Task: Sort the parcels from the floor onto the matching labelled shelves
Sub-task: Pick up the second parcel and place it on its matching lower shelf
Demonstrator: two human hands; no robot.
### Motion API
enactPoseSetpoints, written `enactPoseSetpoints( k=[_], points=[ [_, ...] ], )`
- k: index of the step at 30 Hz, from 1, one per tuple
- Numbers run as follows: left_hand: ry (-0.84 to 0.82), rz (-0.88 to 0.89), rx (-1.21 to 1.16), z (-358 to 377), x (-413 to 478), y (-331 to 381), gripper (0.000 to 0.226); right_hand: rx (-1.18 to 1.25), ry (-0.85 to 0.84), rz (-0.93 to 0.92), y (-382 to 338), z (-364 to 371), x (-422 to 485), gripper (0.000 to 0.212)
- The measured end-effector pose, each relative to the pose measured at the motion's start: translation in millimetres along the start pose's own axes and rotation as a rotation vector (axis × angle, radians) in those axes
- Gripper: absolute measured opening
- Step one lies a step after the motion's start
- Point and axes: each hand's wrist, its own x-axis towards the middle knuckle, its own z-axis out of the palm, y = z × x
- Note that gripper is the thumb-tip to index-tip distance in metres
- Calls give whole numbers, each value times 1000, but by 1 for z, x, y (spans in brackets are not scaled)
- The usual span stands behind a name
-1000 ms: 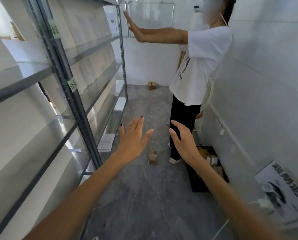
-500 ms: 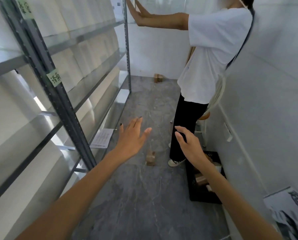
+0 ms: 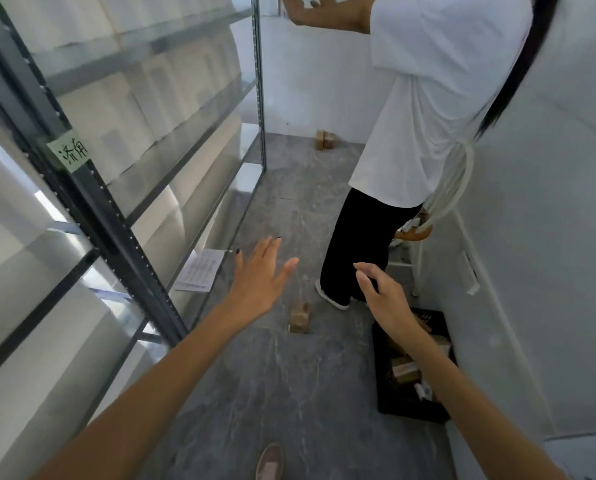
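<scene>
- Shelving point(image 3: 92, 209): grey metal, shelf faces glossy.
- Floor point(image 3: 289, 393): grey marbled stone look, smooth.
- Parcel point(image 3: 300, 317): brown cardboard, matt.
- Crate point(image 3: 386, 403): black plastic.
- Label point(image 3: 71, 154): green paper, handwritten.
- Sheet point(image 3: 201, 274): white printed paper.

Your left hand point(image 3: 260, 278) is stretched forward, fingers spread, holding nothing. Your right hand point(image 3: 384, 299) is loosely curled, also holding nothing.
</scene>
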Motion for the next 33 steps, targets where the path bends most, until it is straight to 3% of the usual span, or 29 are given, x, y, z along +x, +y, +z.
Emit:
enactPoseSetpoints(
  k=[13,24,33],
  points=[
    [-34,101,-13,-5,124,-45,63,-3,35,74,-7,32,100,37],
    [-109,16,-121,14,157,-85,60,2,-21,113,2,54,143,35],
    [-144,-107,-87,54,195,-114,60,8,-110,202,54,72,198,37]
  ],
)
